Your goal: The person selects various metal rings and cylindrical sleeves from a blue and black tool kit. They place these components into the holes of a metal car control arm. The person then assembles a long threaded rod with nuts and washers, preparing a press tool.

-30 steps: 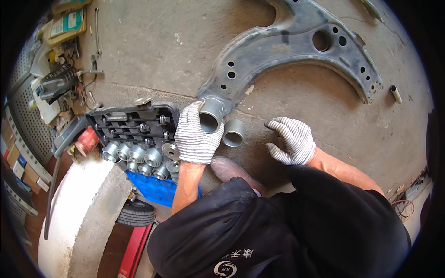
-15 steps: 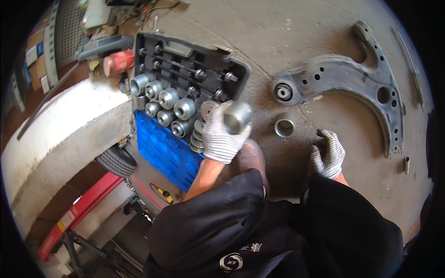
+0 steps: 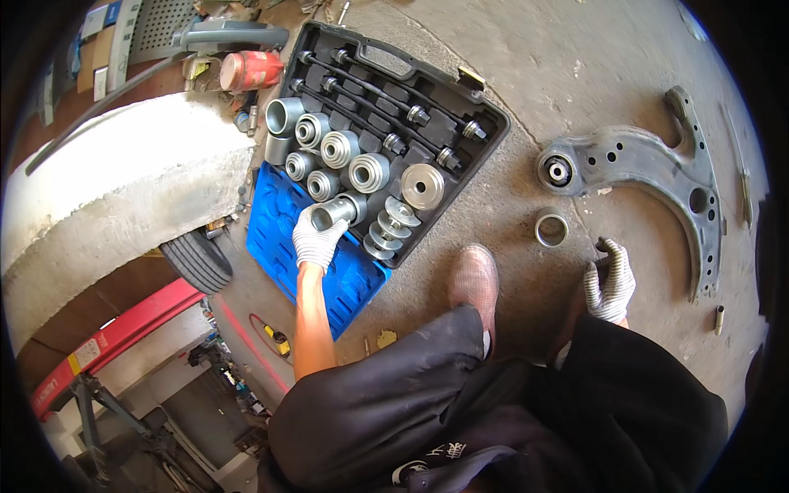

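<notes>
My left hand (image 3: 317,246), in a white striped glove, is closed round a hollow silver metal sleeve (image 3: 330,215) with its mouth up. It holds the sleeve at the front edge of a black tool case (image 3: 426,72), against a stepped silver piece there. Stepped metal cups (image 3: 339,149), a flat round disc (image 3: 422,187) and a stack of discs (image 3: 386,232) fill that side of the case; threaded rods (image 3: 374,99) lie behind them. My right hand (image 3: 611,283), gloved alike, is beside my right knee, fingers loosely bent, thumb apart, holding nothing.
A second metal ring (image 3: 551,228) stands on the concrete floor. Right of it lies a dark control arm (image 3: 641,160) with a bushing. Under my left hand is the blue lid (image 3: 275,218). A red can (image 3: 249,71), a pale concrete block (image 3: 164,164) and a tyre (image 3: 197,261) are at the left.
My left hand has carried the metal sleeve left and down to the case's front edge. The view has shifted left; my right hand remains by the knee.
</notes>
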The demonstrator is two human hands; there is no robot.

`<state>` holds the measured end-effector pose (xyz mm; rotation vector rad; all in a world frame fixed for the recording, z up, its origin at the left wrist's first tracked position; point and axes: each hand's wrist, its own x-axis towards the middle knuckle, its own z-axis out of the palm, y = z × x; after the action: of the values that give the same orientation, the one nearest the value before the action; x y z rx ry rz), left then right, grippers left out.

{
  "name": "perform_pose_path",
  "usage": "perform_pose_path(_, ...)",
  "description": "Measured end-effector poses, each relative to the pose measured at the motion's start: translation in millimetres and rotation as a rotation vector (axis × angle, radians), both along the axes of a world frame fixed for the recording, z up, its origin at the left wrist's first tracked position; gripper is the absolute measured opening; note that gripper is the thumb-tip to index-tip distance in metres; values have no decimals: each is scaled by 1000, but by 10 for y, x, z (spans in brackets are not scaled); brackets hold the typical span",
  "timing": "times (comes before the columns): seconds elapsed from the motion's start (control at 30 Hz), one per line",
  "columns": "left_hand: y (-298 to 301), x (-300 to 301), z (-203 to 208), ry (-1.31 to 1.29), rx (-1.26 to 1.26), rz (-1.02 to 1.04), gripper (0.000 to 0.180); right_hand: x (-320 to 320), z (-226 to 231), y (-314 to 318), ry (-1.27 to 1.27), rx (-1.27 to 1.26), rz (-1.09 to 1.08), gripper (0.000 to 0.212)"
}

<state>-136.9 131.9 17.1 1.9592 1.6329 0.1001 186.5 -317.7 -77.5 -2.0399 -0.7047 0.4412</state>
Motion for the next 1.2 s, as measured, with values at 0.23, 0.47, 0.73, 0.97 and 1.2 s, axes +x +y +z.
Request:
perform_pose_path(0.23, 101, -136, -234, 60, 55, -133, 71, -46, -32, 48, -52, 5, 9, 47)
perform_pose_path(0.47, -141, 542, -8, 310, 449, -429, 70, -49, -4, 37, -81, -59, -22, 45)
perform_pose_path(0.73, 130, 1094, 10, 311, 175, -497, 60, -62, -24, 50, -89, -73, -17, 45)
perform_pose_path(0.97, 240, 1076, -109, 339, 145, -457, 73, -83, -4, 74, -75, -89, -22, 45)
perform_pose_path(1.2, 189, 1169, 207, 394, 118, -405, 85, -106, 33, 93, -50, -80, -32, 46)
